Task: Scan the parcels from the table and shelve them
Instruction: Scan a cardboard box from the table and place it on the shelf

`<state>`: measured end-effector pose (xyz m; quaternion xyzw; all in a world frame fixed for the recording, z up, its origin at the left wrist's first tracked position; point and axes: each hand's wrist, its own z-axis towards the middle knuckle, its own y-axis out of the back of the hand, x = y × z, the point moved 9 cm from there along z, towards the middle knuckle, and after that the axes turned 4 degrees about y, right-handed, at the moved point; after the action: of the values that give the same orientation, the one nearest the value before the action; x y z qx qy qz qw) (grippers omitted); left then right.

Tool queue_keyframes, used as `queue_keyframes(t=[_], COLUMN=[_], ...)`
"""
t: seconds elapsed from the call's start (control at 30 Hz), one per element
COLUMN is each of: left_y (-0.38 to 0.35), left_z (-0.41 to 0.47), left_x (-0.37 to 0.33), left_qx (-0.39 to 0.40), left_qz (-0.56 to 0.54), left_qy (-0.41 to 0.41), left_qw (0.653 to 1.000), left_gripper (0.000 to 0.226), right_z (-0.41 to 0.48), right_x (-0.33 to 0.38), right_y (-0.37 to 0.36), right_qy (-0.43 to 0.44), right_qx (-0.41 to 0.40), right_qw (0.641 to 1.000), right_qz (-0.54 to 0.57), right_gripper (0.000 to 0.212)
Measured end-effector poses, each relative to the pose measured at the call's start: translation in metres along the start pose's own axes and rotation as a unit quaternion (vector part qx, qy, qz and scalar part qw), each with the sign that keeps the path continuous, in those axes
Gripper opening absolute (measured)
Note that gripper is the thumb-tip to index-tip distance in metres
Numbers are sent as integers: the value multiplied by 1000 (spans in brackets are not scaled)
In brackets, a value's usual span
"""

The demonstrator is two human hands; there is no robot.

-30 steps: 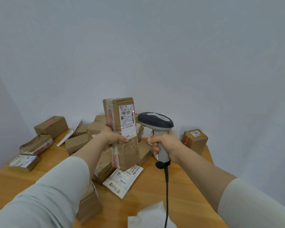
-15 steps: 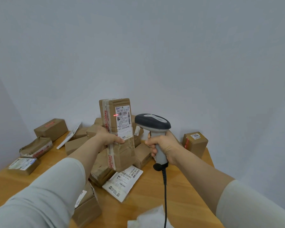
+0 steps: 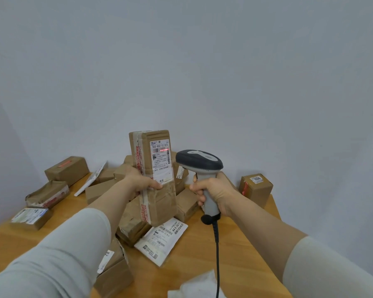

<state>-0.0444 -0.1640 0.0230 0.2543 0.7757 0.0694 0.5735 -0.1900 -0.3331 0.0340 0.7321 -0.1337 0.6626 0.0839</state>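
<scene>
Left hand (image 3: 143, 183) grips tall parcel (image 3: 157, 190) upright above table (image 3: 202, 254), thumb across front below label (image 3: 160, 160). Right hand (image 3: 215, 193) curled round scanner (image 3: 199, 163) handle; scanner head just right of parcel, apart. Red scan line (image 3: 164, 149) on label barcode. Other parcels heaped behind; white mailer (image 3: 162, 240) flat below held parcel; small box (image 3: 255, 189) far right.

Plain pale grey-blue wall (image 3: 224, 72) fills the far side and the whole upper view. On the left a second wall (image 3: 2, 151), same colour, meets it in a faint corner line at far left. A crumpled white sheet (image 3: 194, 287), paper or plastic unclear, lies on the wooden table (image 3: 252, 250) at the near edge, right of centre, cut off by the frame bottom.
</scene>
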Motion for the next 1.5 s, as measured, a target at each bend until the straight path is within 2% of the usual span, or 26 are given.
queue_keyframes(t=[0.17, 0.27, 0.4, 0.5, 0.53, 0.6, 0.7, 0.83, 0.97, 1.1, 1.17, 1.27, 1.5], left_y=[2, 2, 5, 11, 16, 26, 46, 76, 109, 161, 197, 260, 401], left_z=[-2, -4, -22, -40, -46, -64, -88, -111, -145, -193, -228, -299, -523], left_x=[-1, 1, 5, 14, 19, 32, 58, 101, 128, 160, 188, 245, 403], left_qx=[6, 22, 70, 115, 121, 125, 116, 101, 79, 42, 12, -40, -170], left_qz=[-8, -21, -74, -74, -81, -104, -136, -193, -238, -265, -278, -295, -324], left_qy=[-6, -11, -6, 0, 1, 7, 19, 37, 28, 4, -1, -7, 28], left_qw=[1000, 999, 995, 991, 989, 987, 984, 975, 968, 963, 961, 955, 930], left_gripper=[70, 71, 50, 71, 66, 47, 33, 54, 60, 54, 56, 56, 61], right_z=[1, -2, -3, 3, 5, 9, 1, -30, -58, -96, -126, -188, -387], right_x=[-1, 0, -6, -20, -25, -38, -55, -72, -72, -68, -69, -77, -137], right_y=[1, 0, 7, 8, 7, -1, -36, -86, -131, -194, -239, -321, -522], right_qy=[-10, 3, -4, -20, -28, -43, -71, -90, -110, -116, -123, -123, -173], right_qx=[-5, -15, -34, -39, -50, -61, -5, 82, 161, 214, 243, 296, 438], right_qw=[1000, 999, 996, 993, 992, 990, 992, 990, 978, 965, 958, 942, 878], right_qz=[3, 35, 80, 108, 114, 116, 101, 72, 77, 95, 94, 98, 86], right_gripper=[18, 7, 24, 18, 19, 36, 60, 83, 63, 68, 59, 45, 57])
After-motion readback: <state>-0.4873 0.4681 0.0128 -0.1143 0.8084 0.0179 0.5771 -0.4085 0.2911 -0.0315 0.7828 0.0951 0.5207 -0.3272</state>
